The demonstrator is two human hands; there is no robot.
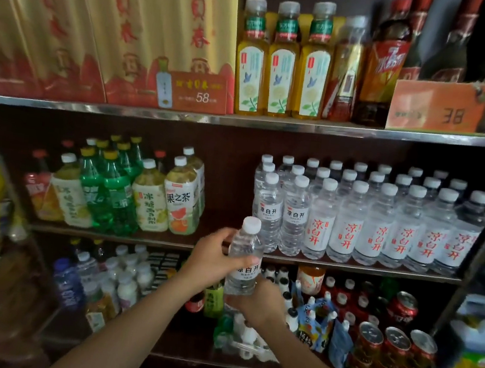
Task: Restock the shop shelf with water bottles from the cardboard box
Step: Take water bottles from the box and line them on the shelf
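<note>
Left hand wraps the upper body of a water bottle, while the right hand cups its base; both hold it upright just before the front edge of the middle shelf. A bare stretch of shelf lies beside the water rows. Pushed in carelessly, the bottle could, I judge, topple the tightly packed front row. No cardboard box is in view.
</note>
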